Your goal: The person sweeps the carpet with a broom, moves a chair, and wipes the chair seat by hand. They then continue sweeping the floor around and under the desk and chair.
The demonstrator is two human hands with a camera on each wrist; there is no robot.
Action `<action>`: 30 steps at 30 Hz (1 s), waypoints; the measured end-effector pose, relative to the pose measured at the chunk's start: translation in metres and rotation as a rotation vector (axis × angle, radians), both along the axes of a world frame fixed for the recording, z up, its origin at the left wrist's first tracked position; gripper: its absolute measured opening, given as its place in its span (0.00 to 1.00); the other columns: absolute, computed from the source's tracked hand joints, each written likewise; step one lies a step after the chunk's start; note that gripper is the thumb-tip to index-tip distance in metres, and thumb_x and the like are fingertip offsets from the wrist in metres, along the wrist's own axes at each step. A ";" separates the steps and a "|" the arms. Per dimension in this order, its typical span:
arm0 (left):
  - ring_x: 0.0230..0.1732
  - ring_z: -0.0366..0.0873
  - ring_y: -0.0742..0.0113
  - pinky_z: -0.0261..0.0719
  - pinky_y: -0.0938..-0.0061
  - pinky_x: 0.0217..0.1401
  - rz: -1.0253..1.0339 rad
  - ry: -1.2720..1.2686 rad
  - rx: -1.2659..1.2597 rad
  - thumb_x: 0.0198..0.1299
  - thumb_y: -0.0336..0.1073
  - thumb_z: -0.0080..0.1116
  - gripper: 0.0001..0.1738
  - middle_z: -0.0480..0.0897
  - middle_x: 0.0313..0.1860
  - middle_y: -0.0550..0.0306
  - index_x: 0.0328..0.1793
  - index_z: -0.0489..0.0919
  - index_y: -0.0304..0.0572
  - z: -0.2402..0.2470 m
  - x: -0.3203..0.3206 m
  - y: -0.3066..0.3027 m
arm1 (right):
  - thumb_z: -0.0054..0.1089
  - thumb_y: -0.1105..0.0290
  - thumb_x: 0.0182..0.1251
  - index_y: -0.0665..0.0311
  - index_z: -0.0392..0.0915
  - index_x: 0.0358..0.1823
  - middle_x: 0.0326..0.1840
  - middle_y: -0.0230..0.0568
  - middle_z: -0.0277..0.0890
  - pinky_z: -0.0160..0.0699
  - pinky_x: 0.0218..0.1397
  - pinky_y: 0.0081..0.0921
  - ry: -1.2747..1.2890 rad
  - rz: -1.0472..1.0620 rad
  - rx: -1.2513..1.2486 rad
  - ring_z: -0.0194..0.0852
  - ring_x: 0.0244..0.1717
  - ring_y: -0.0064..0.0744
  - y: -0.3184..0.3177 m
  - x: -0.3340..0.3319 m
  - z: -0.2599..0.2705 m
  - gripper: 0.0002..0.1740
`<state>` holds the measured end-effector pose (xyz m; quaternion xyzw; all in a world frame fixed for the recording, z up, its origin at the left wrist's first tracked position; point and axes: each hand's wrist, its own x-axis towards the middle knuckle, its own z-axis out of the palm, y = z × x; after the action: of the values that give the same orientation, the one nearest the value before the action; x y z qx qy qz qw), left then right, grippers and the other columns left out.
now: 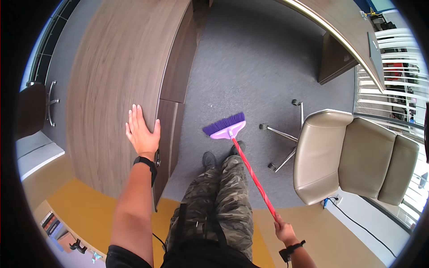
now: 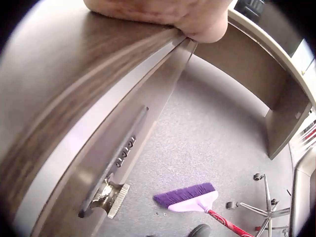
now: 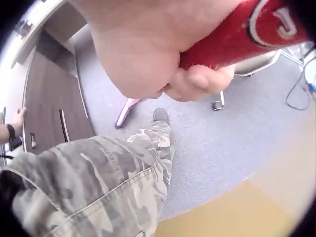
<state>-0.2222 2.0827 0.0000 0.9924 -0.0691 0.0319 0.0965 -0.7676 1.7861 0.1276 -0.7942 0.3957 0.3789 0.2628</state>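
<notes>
A broom with purple bristles point(image 1: 225, 123) and a lilac head lies against the grey floor ahead of the feet. Its red handle point(image 1: 254, 177) runs back to my right hand point(image 1: 285, 231), whose fingers curl round it; the right wrist view shows the grip on the red handle point(image 3: 232, 39) close up. My left hand point(image 1: 144, 136) rests palm down on the wooden cabinet top point(image 1: 111, 80), near its right edge, fingers straight and the thumb apart. In the left wrist view, the broom head point(image 2: 190, 200) is beyond the cabinet edge.
A beige swivel chair point(image 1: 321, 156) with wheeled metal legs stands at the right. Above it is a desk point(image 1: 339, 22) with a side panel. Small light bits point(image 1: 211, 106) are on the floor near the bristles. A black cable point(image 1: 362, 228) runs at the lower right.
</notes>
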 end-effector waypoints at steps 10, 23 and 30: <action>0.86 0.51 0.59 0.46 0.49 0.85 -0.011 -0.033 0.035 0.63 0.48 0.63 0.45 0.59 0.85 0.59 0.84 0.59 0.50 0.001 0.000 -0.001 | 0.55 0.63 0.78 0.50 0.67 0.76 0.57 0.62 0.80 0.84 0.56 0.46 -0.259 -0.249 0.002 0.81 0.56 0.62 -0.002 0.049 -0.035 0.27; 0.86 0.50 0.60 0.45 0.50 0.85 0.002 -0.007 0.050 0.63 0.44 0.63 0.45 0.57 0.86 0.61 0.85 0.58 0.50 0.004 0.000 -0.005 | 0.52 0.59 0.80 0.45 0.61 0.80 0.56 0.55 0.84 0.81 0.61 0.43 0.008 -0.520 0.160 0.83 0.61 0.53 0.056 0.013 -0.009 0.29; 0.86 0.49 0.60 0.45 0.50 0.85 -0.013 -0.018 0.062 0.64 0.45 0.62 0.44 0.57 0.86 0.61 0.85 0.57 0.50 -0.002 0.000 -0.002 | 0.51 0.59 0.81 0.40 0.63 0.79 0.45 0.40 0.81 0.82 0.40 0.35 -0.186 -0.693 0.374 0.81 0.37 0.38 0.053 -0.014 0.014 0.27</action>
<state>-0.2226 2.0802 -0.0018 0.9941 -0.0774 0.0381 0.0652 -0.7819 1.8389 0.1416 -0.5830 0.5388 0.2599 0.5498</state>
